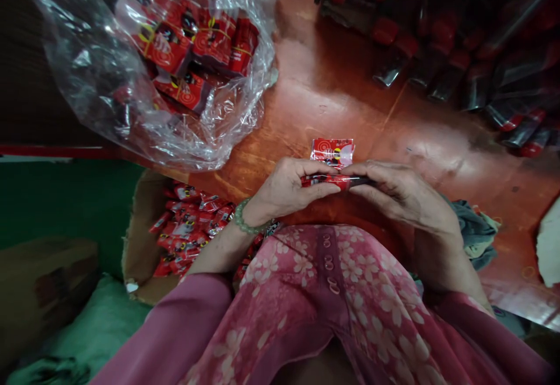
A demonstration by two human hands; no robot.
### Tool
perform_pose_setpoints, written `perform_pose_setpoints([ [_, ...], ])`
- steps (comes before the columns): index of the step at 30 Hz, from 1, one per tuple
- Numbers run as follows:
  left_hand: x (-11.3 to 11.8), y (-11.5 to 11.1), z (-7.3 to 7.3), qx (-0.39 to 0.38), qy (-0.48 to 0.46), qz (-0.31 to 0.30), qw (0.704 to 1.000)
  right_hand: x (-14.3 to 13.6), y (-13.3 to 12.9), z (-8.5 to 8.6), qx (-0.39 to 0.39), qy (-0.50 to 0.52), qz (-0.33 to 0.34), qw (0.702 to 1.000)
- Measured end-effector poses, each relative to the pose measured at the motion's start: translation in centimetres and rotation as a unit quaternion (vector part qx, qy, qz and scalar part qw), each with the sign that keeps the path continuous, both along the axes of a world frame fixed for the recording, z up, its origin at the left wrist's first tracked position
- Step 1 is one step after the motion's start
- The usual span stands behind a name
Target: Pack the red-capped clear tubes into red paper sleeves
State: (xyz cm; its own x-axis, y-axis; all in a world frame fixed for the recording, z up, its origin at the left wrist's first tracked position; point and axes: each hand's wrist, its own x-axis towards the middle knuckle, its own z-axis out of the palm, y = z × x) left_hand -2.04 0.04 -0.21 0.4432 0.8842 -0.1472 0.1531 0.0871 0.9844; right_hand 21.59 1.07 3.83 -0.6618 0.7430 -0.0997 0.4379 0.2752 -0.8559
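Between my two hands is a slim item with a red wrapper (343, 181) and a dark right end, held level just above the table's near edge. My left hand (291, 185), with a green bead bracelet (245, 217) at the wrist, pinches the red left part between thumb and fingers. The dark end is in the fingers of my right hand (396, 191). Directly behind my fingertips a flat red printed packet (331, 149) lies on the orange-brown table (297, 99); its lower edge is hidden by my fingers.
A clear plastic bag (223, 134) with banded bundles of red packets lies at the back left. Below it, an open cardboard box (140, 227) holds many filled red packets. Dark, red-ended containers (394, 61) crowd the back right. A greyish cloth (475, 230) lies right of my right hand.
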Motion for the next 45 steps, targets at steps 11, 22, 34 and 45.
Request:
perform_pose_setpoints([
  [11,-0.4,-1.3,-0.3,-0.269,-0.244,0.102,0.926,-1.2,-1.7,-2.4,-0.280,0.195,-0.240,0.909],
  [22,3.1,-2.5,-1.0,-0.259,-0.215,0.299,0.893,-4.0,-2.3,-3.1,-0.203,0.198,-0.281,0.917],
  [34,3.6,-2.2,-1.0,-0.240,-0.209,0.325,0.891,-5.9,-3.4,-4.0,-0.023,0.138,-0.343,0.929],
  [45,2.6,-2.1,-1.1,-0.207,-0.213,0.326,0.898,-7.7,-2.7,-4.0,-0.066,0.200,-0.322,0.923],
])
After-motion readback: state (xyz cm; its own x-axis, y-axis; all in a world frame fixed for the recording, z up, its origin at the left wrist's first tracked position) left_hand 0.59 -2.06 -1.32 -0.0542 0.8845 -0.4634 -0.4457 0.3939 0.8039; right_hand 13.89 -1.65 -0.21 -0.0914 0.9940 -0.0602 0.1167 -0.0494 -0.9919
